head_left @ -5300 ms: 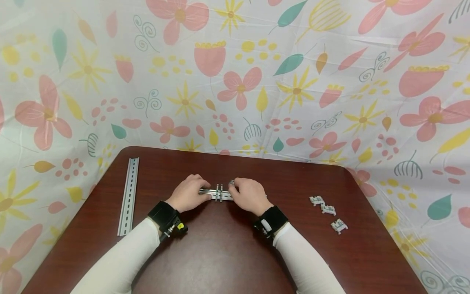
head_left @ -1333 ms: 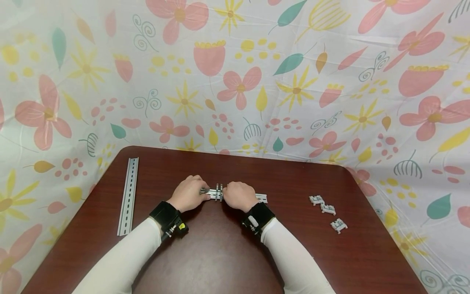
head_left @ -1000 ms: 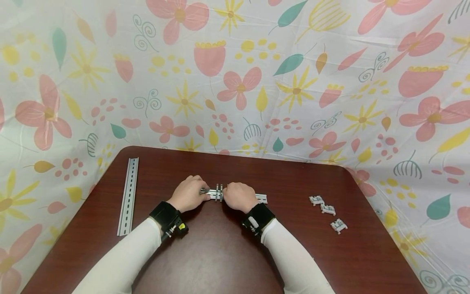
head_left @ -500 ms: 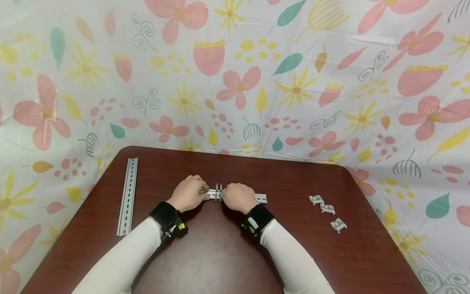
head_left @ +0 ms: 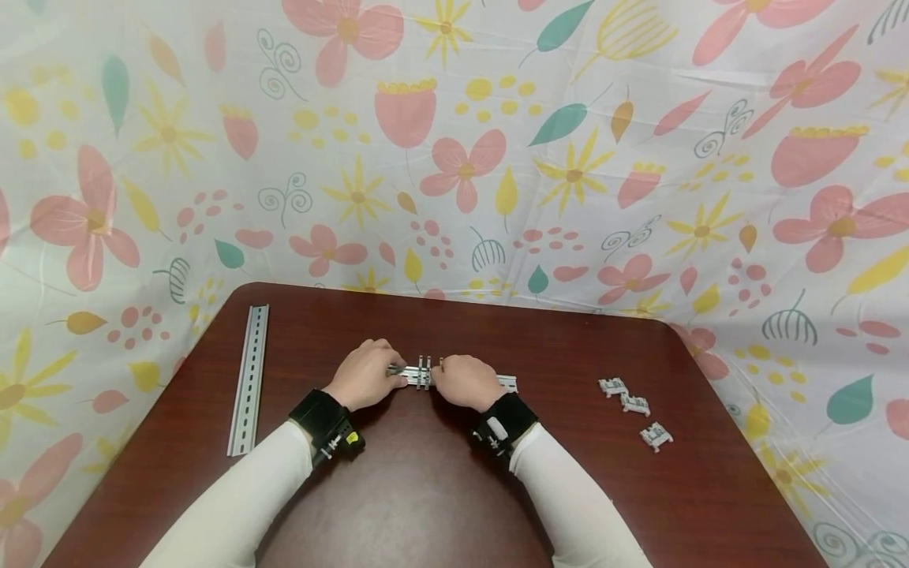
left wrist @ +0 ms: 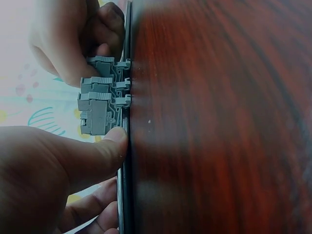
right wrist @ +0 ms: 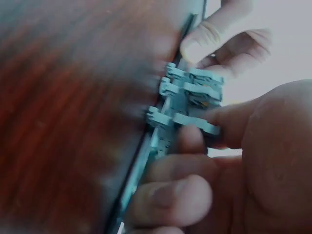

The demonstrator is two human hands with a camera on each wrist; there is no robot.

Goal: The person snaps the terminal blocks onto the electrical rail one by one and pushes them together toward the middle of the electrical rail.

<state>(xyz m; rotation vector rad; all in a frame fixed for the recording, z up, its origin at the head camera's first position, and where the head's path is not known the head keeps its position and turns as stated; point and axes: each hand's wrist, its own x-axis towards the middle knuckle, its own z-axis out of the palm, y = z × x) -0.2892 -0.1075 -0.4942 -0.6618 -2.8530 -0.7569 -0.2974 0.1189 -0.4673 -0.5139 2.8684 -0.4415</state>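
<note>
Well inside the table edges (head_left: 497, 309), left hand (head_left: 364, 375) gripping rail (head_left: 507, 383), right hand (head_left: 466, 381) pinching grey block (left wrist: 103, 68), two blocks (left wrist: 95, 116) between.

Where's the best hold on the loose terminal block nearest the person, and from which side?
I'd pinch the loose block by its opposite outer edges, from above, with the right hand once free: it lies flat on the table, apart from two farther blocks, leaving room around it.

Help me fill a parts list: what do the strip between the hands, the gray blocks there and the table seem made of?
Strip: likely bare metal, from its silvery shine. Gray blocks: probably molded plastic, matte, with fine stepped edges and hooks. Table: softly shiny, reddish-brown with streaky grain; wood or wood-look laminate, unclear which.
</note>
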